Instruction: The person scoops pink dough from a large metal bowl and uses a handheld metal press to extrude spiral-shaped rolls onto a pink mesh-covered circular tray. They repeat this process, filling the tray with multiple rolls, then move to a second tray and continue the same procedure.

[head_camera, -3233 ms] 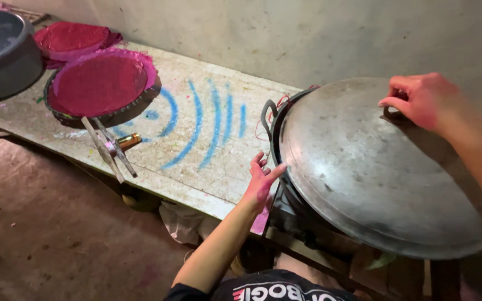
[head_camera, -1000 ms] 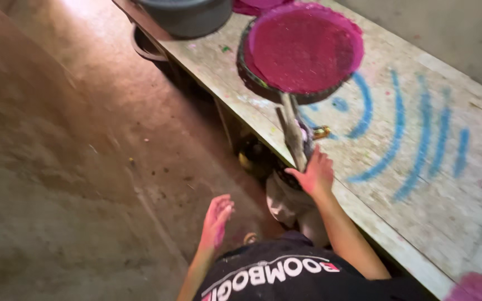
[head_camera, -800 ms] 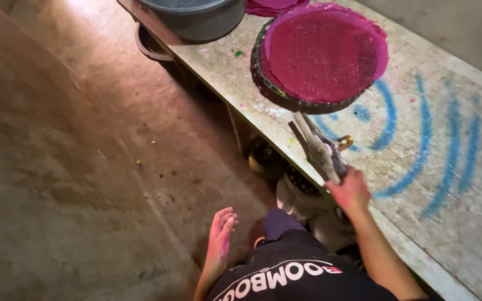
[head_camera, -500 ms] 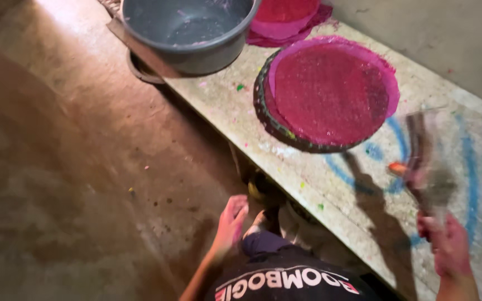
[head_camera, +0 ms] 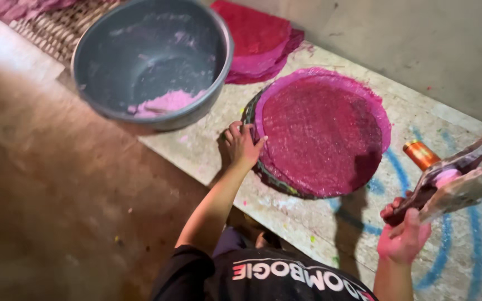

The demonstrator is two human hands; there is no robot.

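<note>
My left hand point(head_camera: 242, 144) rests on the left rim of a round woven tray point(head_camera: 255, 161) that carries a thin, wet magenta disc point(head_camera: 322, 134). The fingers touch the tray's edge and do not close around it. My right hand point(head_camera: 403, 234), stained pink, grips the lower end of long metal tongs point(head_camera: 464, 173). The tongs are raised above the bench at the right and point up toward the frame's edge. They are blurred. A small orange object point(head_camera: 421, 154) lies on the bench just behind them.
A large grey bowl point(head_camera: 152, 61) with pink paste at its bottom stands at the bench's left end. Behind it lies a stack of magenta sheets point(head_camera: 258, 39). The pale bench point(head_camera: 285, 214) bears blue painted arcs point(head_camera: 447, 262). A woven mat point(head_camera: 57, 30) lies at far left above a brown floor point(head_camera: 57, 195).
My right hand took the tongs off the bench and lifted them to the right. My left hand rose from beside my body onto the tray's rim. The view swung toward the bowl.
</note>
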